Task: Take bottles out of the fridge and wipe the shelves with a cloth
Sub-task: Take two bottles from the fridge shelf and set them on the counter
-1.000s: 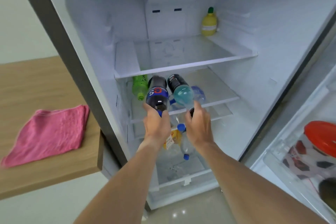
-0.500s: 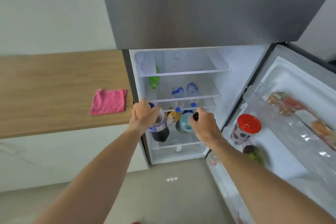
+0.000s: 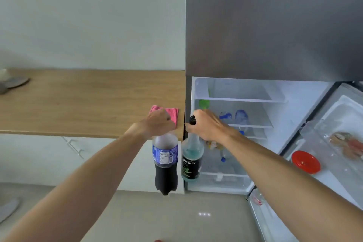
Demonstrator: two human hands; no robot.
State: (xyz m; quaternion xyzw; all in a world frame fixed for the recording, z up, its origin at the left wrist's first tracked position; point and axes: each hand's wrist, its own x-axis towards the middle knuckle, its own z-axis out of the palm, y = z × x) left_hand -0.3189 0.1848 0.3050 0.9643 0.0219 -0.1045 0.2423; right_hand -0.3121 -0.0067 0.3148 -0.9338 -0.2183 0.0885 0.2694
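My left hand (image 3: 157, 123) grips the neck of a dark cola bottle (image 3: 165, 165) with a blue label, which hangs upright in front of the counter edge. My right hand (image 3: 208, 126) holds a teal syrup bottle (image 3: 191, 160) with a black cap by its neck, beside the fridge's left edge. Both bottles are outside the open fridge (image 3: 255, 92). A pink cloth (image 3: 172, 114) lies on the wooden counter (image 3: 88, 102), partly hidden behind my left hand. On the glass shelves (image 3: 253, 125) remain a green bottle (image 3: 204, 103) and two clear water bottles (image 3: 233, 117).
The fridge door (image 3: 337, 143) stands open at the right, holding a red-lidded jar (image 3: 305, 162) and packaged food. The closed grey freezer door is above. More small bottles lie low in the fridge. White cabinets and a glossy floor are below; grey dishes sit at the counter's far left.
Both hands have pulled the cola and the teal bottle out of the fridge and swung them left toward the counter. My view has backed away and risen.
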